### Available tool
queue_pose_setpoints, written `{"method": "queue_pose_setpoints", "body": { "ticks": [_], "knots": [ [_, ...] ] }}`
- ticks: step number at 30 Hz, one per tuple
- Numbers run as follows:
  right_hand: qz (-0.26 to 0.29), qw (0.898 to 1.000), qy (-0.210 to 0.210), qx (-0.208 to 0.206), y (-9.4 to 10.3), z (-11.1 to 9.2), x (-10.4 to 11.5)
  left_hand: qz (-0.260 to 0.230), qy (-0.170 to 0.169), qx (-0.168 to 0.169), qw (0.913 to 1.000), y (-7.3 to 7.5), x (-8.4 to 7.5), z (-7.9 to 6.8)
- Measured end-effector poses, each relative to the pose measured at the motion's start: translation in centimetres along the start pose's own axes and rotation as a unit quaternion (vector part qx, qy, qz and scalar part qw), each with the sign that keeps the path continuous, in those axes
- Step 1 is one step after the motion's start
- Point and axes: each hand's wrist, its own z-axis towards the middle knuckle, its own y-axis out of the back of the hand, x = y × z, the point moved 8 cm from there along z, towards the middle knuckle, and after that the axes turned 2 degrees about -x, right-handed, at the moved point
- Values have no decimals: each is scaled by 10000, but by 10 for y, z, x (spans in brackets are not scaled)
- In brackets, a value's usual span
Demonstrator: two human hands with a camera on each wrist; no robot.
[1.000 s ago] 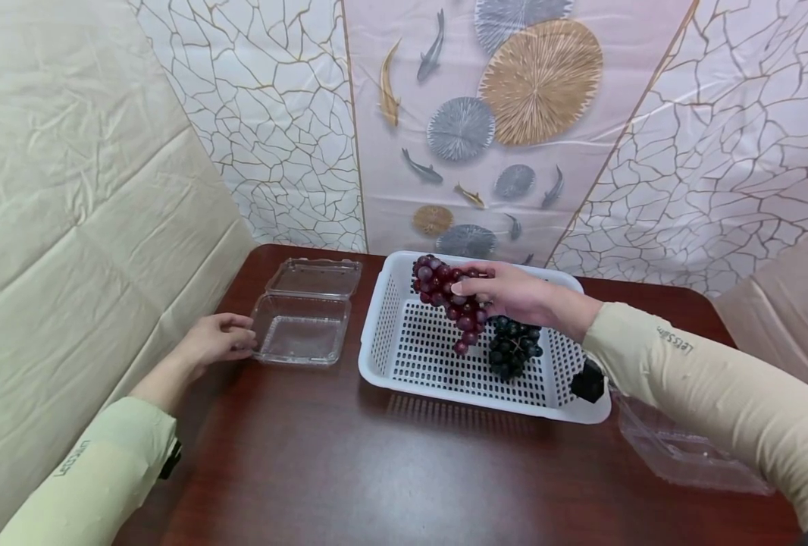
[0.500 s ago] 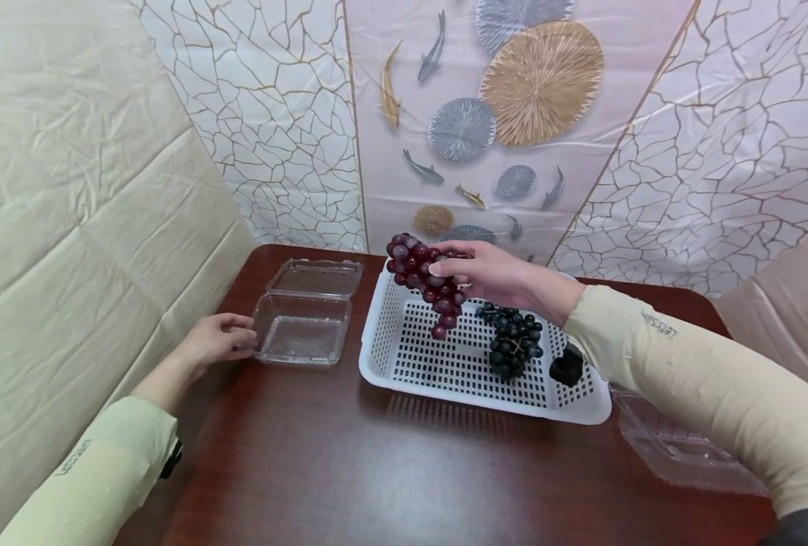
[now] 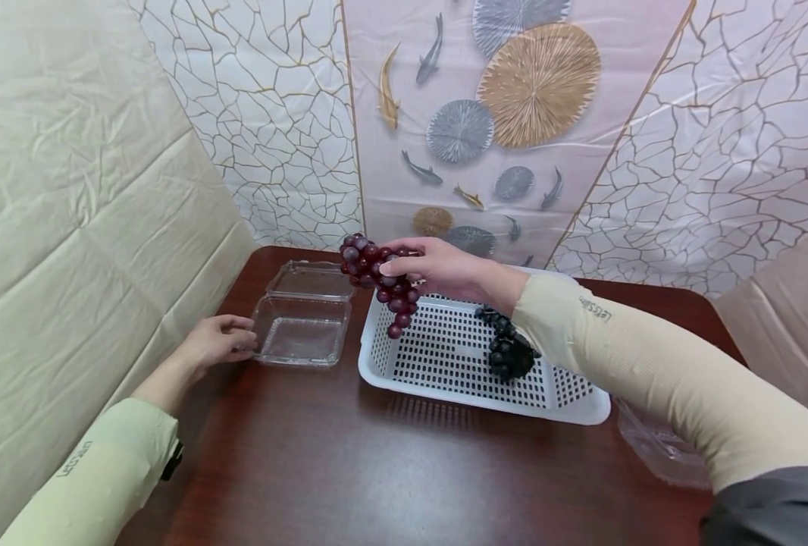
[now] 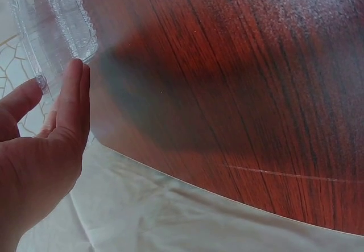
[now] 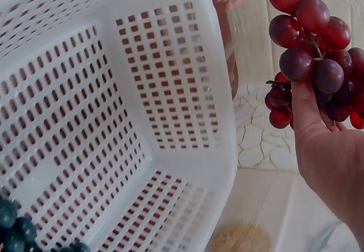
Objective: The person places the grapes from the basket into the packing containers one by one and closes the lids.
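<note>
My right hand (image 3: 441, 267) holds up a bunch of red grapes (image 3: 382, 274) by its side, thumb in front. The bunch hangs above the left rim of a white perforated basket (image 3: 445, 400); in the right wrist view the red grapes (image 5: 315, 53) spread past the fingertips. Inside the basket lies a bunch of dark grapes (image 3: 511, 356), partly covered by the right forearm. To the left, a clear plastic clamshell box (image 3: 302, 339) stands with its lid folded back. My left hand (image 3: 221, 340) has its thumb and straight fingers at the box's near left corner.
Another clear plastic box (image 3: 666, 447) lies to the right of the basket, partly under the right arm. All of this rests on a dark red wooden table (image 3: 377, 470). Patterned cloth (image 3: 281, 129) hangs behind the table and pale cloth (image 3: 104, 197) at its left.
My right hand has lifted the red grapes and carried them left, from over the basket's middle to its left rim. The left hand and the near box have stayed put.
</note>
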Motion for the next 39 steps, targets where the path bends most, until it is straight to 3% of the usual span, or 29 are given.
{"method": "queue_pose_setpoints", "body": {
  "ticks": [8,25,31,39],
  "knots": [
    [67,9997,-199,110,-28,22,-2,18,51,-19,10000,0,0,0],
    [-582,9974,-218,353,-81,68,-3,-118,-18,1,9999,1,1,1],
    [-1217,9916,-47,437,-96,83,-9,-154,-32,-1,9999,1,1,-1],
    [-2414,9691,237,443,-110,96,-11,-176,-60,7,9998,2,0,-2]
  ]
}}
